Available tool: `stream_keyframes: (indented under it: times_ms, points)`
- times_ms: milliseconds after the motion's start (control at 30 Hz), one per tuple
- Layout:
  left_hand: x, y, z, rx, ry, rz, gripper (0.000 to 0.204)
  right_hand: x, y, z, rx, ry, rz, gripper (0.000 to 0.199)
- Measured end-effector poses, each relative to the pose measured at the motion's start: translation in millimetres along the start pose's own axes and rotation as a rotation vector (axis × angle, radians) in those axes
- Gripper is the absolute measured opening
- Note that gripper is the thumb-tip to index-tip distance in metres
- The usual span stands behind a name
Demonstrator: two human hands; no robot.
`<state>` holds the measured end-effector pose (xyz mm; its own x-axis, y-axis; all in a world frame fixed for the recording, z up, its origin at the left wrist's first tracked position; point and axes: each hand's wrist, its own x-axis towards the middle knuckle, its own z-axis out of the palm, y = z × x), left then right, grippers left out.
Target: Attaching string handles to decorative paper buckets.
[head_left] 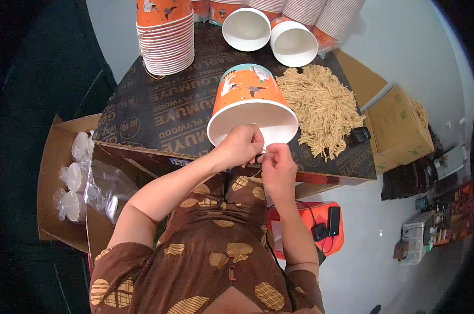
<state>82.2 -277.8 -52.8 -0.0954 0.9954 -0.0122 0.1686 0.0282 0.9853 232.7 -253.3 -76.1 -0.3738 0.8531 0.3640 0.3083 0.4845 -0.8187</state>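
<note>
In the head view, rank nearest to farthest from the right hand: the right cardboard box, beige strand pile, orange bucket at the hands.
1. Orange bucket, beyond the right hand.
2. Beige strand pile, to the right.
3. Cardboard box, farther right.

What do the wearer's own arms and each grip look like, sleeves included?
The left grip and right grip are bare human hands, with no gloves; no watch or bracelet shows at the wrists. Both forearms are uncovered. The short brown sleeves carry rounded yellowish-tan patches, some striped, some checked.
</note>
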Motion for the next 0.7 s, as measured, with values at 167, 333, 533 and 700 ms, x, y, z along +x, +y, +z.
stream_keyframes:
  times_ms: [167,333,533,700]
  points:
    - [0.6,-0.9,-1.3,0.034,0.004,-0.017,0.014,2.6,-9.3,0.8,-0.062,-0.052,0.047,0.013]
    - [-1.0,-0.2,1.5,-0.023,0.034,-0.03,0.018,4.8,1.9,8.2,-0.163,0.015,-0.111,0.007]
    - [-5.1,-0.2,-0.4,-0.027,0.046,-0.053,0.017,6.2,5.0,8.9,-0.126,-0.005,-0.047,0.007]
    - [-10.1,-8.0,-0.5,0.237,0.193,0.163,0.011,6.8,5.4,8.6,-0.148,-0.001,-0.053,0.006]
